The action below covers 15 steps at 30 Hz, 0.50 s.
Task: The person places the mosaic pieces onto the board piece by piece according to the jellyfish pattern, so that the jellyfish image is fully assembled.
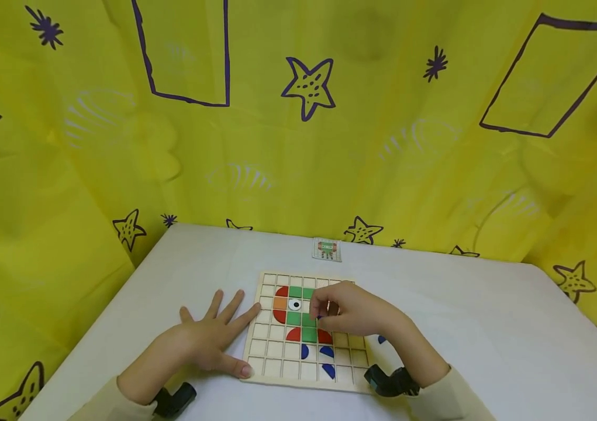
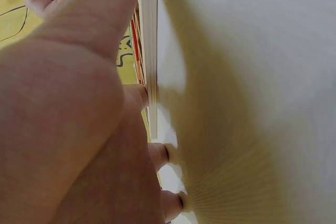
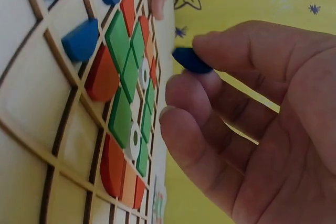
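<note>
Spread over the left edge of a wooden grid board point(image 1: 258, 349), my left hand point(image 1: 209, 339) lies with straight fingers, the thumb at the near left corner. Above the board, my right hand point(image 1: 353, 308) pinches a blue half-round piece point(image 3: 191, 60) between thumb and fingertips. Green squares point(image 1: 309, 334), red rounded pieces point(image 1: 293, 334), an orange piece point(image 1: 279, 303) and a round eye piece point(image 1: 294, 304) sit in the grid. A second eye piece point(image 3: 135, 141) shows in the right wrist view. Blue pieces point(image 1: 328, 371) lie in the nearer rows.
Behind the board, a small picture card point(image 1: 327, 249) with a green and red figure lies on the white table point(image 1: 198, 257). One blue piece point(image 1: 381, 339) is on the table right of the board. A yellow curtain point(image 1: 256, 146) with drawn stars surrounds the table.
</note>
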Each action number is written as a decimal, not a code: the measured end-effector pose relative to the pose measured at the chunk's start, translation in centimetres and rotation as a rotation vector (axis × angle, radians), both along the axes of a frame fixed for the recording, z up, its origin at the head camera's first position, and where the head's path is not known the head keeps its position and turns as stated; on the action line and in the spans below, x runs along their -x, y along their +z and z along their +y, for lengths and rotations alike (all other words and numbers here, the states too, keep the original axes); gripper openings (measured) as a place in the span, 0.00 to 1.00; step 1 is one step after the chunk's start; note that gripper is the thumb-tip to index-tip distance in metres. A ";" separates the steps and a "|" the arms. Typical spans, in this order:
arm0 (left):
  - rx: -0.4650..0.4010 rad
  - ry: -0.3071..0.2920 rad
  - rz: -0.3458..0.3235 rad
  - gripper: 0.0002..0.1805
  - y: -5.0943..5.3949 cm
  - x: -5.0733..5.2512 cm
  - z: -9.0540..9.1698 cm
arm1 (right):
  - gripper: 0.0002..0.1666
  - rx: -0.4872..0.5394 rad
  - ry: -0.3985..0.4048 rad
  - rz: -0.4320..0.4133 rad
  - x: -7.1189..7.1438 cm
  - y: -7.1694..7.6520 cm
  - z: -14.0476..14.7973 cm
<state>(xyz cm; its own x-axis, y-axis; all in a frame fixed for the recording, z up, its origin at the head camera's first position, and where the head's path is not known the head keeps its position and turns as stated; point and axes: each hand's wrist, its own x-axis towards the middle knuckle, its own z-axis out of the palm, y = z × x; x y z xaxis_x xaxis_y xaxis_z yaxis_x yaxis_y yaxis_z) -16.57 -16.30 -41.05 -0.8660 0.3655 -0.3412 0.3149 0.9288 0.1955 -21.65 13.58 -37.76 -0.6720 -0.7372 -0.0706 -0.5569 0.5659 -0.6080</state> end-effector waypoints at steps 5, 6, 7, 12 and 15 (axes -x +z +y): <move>-0.004 0.000 0.001 0.62 -0.2 0.1 0.0 | 0.06 -0.012 0.057 -0.062 -0.8 0.0 -0.8; -0.004 0.001 0.001 0.62 -0.2 0.1 0.0 | 0.07 -0.013 0.067 -0.074 -1.0 0.0 -0.9; -0.005 0.002 0.003 0.62 -0.2 0.1 0.0 | 0.08 -0.012 0.078 -0.082 -1.2 0.0 -1.1; -0.009 0.004 0.002 0.62 -0.1 0.2 -0.1 | 0.10 -0.034 0.117 -0.133 -1.9 0.0 -1.8; -0.010 0.004 0.001 0.61 -0.1 0.2 0.0 | 0.11 -0.070 0.132 -0.129 -2.2 -0.1 -2.2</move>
<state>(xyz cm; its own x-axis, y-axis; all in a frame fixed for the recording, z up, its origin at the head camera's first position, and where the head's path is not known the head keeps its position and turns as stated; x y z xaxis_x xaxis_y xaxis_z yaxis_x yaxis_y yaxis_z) -16.74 -16.34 -41.12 -0.8680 0.3650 -0.3367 0.3110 0.9281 0.2045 -19.43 11.36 -37.89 -0.5520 -0.8084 -0.2046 -0.5486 0.5369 -0.6409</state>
